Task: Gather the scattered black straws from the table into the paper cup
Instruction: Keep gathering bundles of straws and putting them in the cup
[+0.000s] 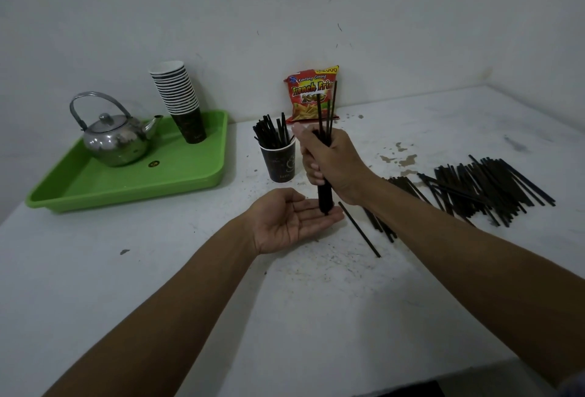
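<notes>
Black straws (273, 132) fill paper cup (279, 160); right hand (332, 165) grips bundle (326, 194), left hand (291, 222) open.

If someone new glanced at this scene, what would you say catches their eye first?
Probably the right hand at centre, gripping an upright bundle of black straws whose lower ends rest on the open left hand. Next, the bright green tray on the left, and the heap of loose straws on the right.

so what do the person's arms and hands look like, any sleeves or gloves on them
Both arms are bare right down the forearms, with no sleeves showing. The left hand and right hand wear no gloves, and no rings, watch or bracelet show on the fingers or wrists.
</notes>
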Action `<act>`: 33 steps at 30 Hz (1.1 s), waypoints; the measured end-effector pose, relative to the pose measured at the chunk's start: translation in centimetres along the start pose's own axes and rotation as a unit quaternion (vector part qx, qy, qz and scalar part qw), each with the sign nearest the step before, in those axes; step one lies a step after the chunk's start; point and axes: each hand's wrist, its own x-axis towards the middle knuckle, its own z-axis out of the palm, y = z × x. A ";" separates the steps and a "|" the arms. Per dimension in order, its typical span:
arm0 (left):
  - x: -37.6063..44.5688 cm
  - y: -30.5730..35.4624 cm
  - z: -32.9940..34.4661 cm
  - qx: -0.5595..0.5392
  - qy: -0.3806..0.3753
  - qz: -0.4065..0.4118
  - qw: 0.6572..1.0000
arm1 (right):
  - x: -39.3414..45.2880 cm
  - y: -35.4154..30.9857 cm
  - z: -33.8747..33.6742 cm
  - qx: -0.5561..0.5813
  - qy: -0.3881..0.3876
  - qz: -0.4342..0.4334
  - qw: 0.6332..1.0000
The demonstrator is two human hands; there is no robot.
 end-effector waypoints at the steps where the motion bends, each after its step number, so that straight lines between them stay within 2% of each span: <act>1: 0.0 0.0 0.0 0.000 0.001 0.001 1.000 | -0.1 0.1 0.0 0.000 0.006 0.005 1.000; 16: -0.3 -0.2 0.3 0.011 0.025 0.016 1.000 | -0.3 0.1 -0.2 -0.009 0.019 -0.036 0.999; 24: -0.4 -0.3 0.3 0.007 0.025 0.015 1.000 | -0.4 -0.2 -0.2 -0.062 0.034 -0.061 0.996; 30: -0.6 -0.1 0.3 0.029 0.040 0.014 0.999 | 0.0 0.1 -0.1 -0.007 0.028 -0.015 0.999; 33: -0.8 0.6 0.0 0.079 0.081 0.025 0.993 | 1.1 -0.2 -0.1 0.024 0.047 -0.001 0.999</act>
